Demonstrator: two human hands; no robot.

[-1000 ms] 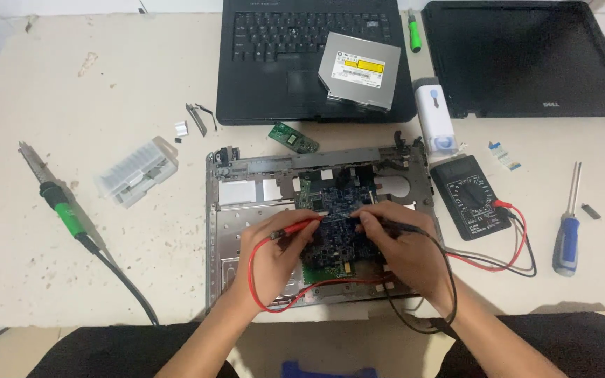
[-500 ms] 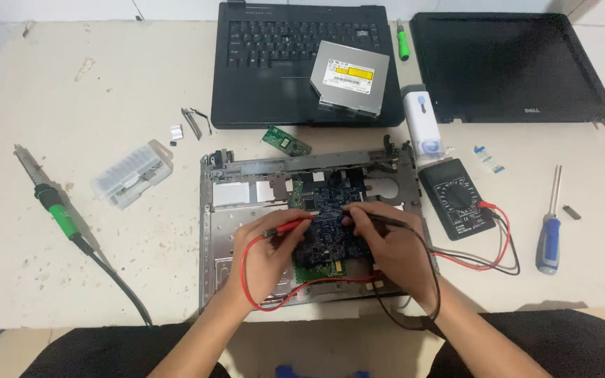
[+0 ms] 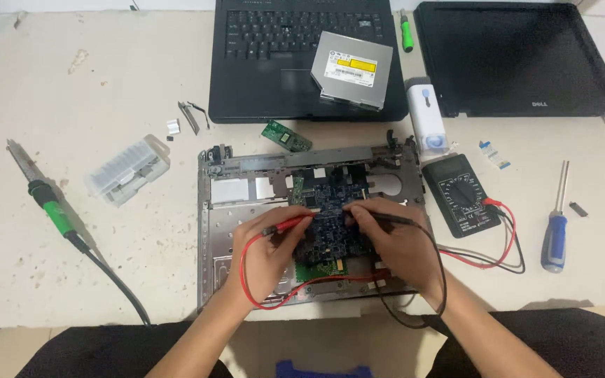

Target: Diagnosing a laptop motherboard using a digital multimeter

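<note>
Holding probes on circuit board (image 3: pixel 330 227); hands unmoved.

Both your forearms come up from the bottom edge and angle inward, so your hands sit close together, just apart, near the middle of the view. Your left hand (image 3: pixel 269 246) lies palm down, fingers curled in a pinch, thumb pointing right. Your right hand (image 3: pixel 395 241) mirrors it, knuckles up, fingers bunched in a pinch, wrist bent slightly.
</note>
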